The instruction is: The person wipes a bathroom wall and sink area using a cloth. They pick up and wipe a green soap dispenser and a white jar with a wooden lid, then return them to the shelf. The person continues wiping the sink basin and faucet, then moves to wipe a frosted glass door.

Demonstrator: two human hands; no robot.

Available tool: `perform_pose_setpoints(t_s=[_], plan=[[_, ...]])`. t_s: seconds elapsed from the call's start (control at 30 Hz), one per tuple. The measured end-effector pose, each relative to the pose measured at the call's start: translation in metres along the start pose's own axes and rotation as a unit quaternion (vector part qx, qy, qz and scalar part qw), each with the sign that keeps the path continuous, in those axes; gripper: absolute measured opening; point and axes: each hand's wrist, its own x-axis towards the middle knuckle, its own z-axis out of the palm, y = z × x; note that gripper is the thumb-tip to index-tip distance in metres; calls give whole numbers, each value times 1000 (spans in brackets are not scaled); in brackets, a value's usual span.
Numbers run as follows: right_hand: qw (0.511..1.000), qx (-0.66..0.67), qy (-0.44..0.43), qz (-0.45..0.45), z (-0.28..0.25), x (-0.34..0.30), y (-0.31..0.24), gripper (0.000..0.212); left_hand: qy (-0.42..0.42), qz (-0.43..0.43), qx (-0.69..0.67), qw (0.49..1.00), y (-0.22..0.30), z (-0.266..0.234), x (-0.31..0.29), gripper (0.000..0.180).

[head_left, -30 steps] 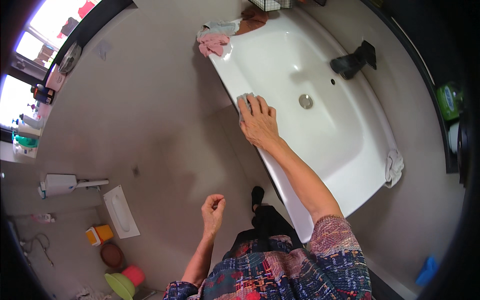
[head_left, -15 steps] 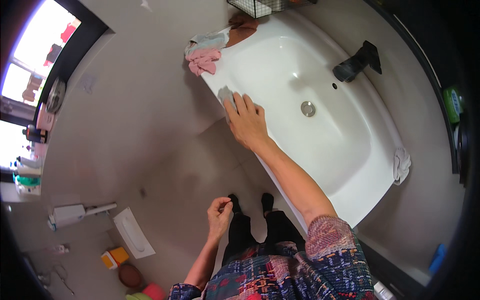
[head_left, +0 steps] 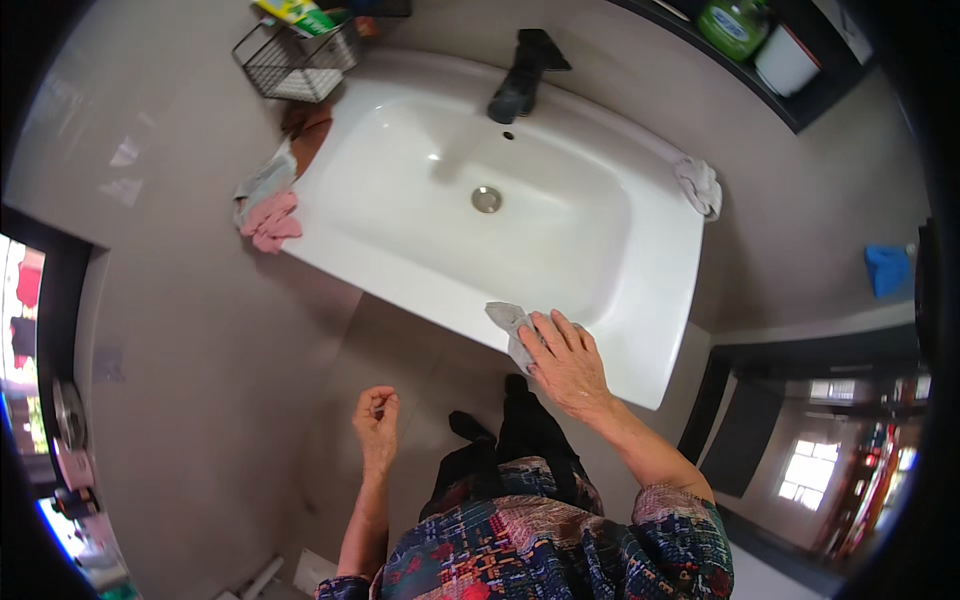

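My right hand [head_left: 568,366] presses a grey cloth [head_left: 510,325] against the front rim of a white washbasin [head_left: 400,281], toward its right part. Fingers lie over the cloth, and part of it sticks out on the left. My left hand [head_left: 377,418] hangs in the air in front of the basin, its fingers curled together; whether anything small is between them I cannot make out. In the basin's bowl is a round metal drain [head_left: 486,200]. A black tap [head_left: 518,85] stands at the back edge.
Pink [head_left: 271,221] and brown cloths [head_left: 309,140] hang over the basin's left end, beside a wire basket [head_left: 290,65]. A pale crumpled cloth [head_left: 699,187] lies on the right corner. A dark shelf [head_left: 770,85] at upper right holds a green bottle [head_left: 733,25]. A blue thing [head_left: 886,270] hangs on the right wall.
My right hand has slid the grey cloth along the front rim from the left part to the right. The view has turned rightward; my left hand stays curled off the basin.
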Motion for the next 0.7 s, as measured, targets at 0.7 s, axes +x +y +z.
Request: perform_pose_setpoints(t_s=[0.7], plan=[[958, -285, 18, 1, -2, 126, 208, 30, 69, 338, 304, 888, 87, 108, 121, 18]])
